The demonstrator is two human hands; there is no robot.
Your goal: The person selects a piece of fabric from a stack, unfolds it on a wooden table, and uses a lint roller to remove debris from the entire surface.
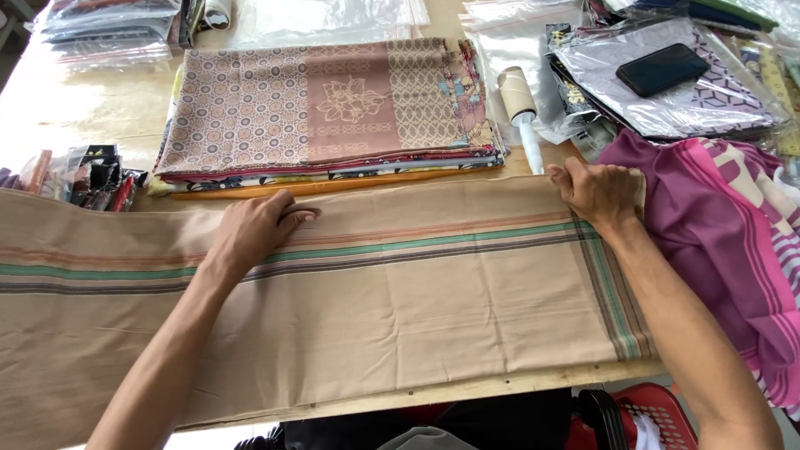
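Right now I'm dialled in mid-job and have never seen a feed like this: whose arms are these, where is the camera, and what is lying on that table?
There is no machine here. The one picture comes from a camera worn on a person's head, looking down at their own two bare arms.

The left hand lies flat on a long beige cloth with green and brown stripes, spread across a pale wooden table. The right hand grips that cloth's far edge near its right end.

Beyond the cloth sits a stack of folded patterned fabrics, brown and pink on top. Beside it lies a white-handled lint roller. To the right are clear plastic bags of fabric with a black phone on top, and a loose magenta striped cloth. Small packets lie at the left.
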